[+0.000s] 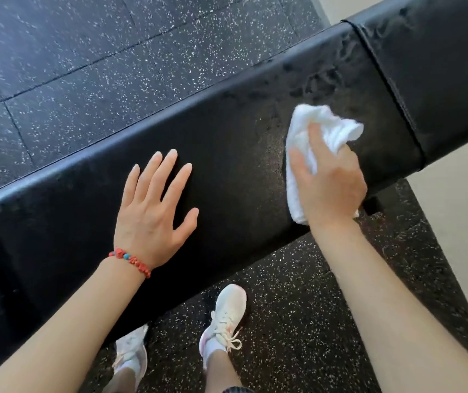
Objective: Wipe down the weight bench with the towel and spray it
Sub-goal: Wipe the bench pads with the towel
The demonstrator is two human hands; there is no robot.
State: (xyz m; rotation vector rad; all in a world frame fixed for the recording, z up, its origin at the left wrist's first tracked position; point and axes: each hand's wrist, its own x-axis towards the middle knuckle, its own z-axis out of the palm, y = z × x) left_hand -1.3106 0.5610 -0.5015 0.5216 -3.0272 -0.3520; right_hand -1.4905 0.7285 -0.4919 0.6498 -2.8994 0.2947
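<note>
The right hand (330, 182) grasps a bunched white towel (322, 134), fingers curled into its folds, and presses it against the pad of the weight bench (227, 154) near the seam (391, 100) that divides the long section from the next one. Gathered into a wad like this, the cloth probably gives the palm a firm block to push with, instead of a loose sheet that would drag and fold. The left hand (153, 214) lies released, flat on the pad toward the bench's rounded end, fingers straight and spread; it holds nothing and most likely serves to brace the body while the other arm works. A red beaded bracelet (130, 260) sits at that wrist

The towel covers the near half of the pad's width, one tail hanging past the near edge. The black upholstery looks smeared and mottled beyond the towel, toward the far edge and the seam, which suggests damp spray not yet wiped off. No spray bottle is in view. Below the near edge, white sneakers (227, 316) stand on speckled rubber flooring (85, 66)
</note>
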